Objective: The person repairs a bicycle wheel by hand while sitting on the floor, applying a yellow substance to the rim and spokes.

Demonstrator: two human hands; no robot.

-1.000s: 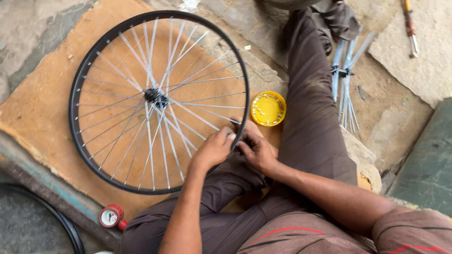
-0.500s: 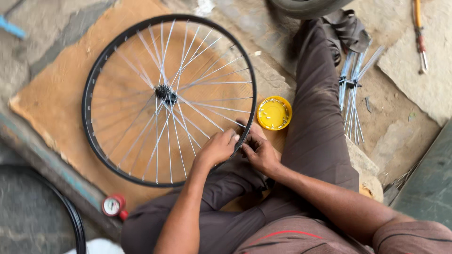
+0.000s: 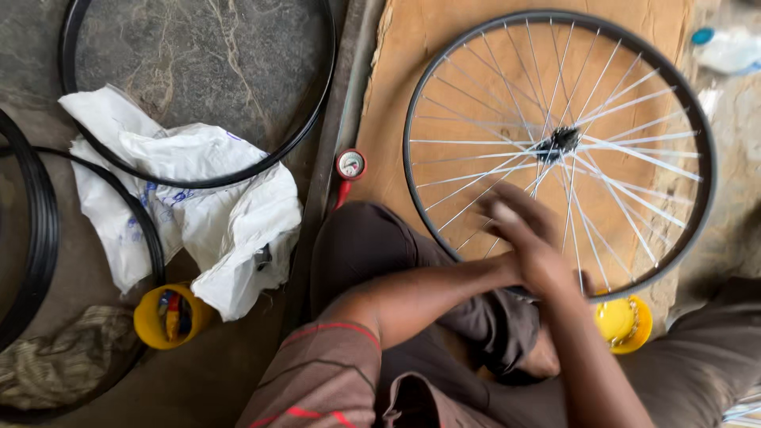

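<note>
Since half a second earlier, both hands (image 3: 531, 246) were shifted along the spoked wheel (image 3: 559, 147); their grip was blurred beyond telling. Spokes could be bent if twisted hard.

Crumpled white plastic bag (image 3: 190, 214), loose black rim (image 3: 198, 95), yellow cup of small parts (image 3: 164, 315), red-cased pressure gauge (image 3: 350, 165), yellow lid (image 3: 624, 323)

Spoked wheel (image 3: 634, 87) on cardboard sheet (image 3: 412, 63) over stone floor (image 3: 198, 79)
</note>
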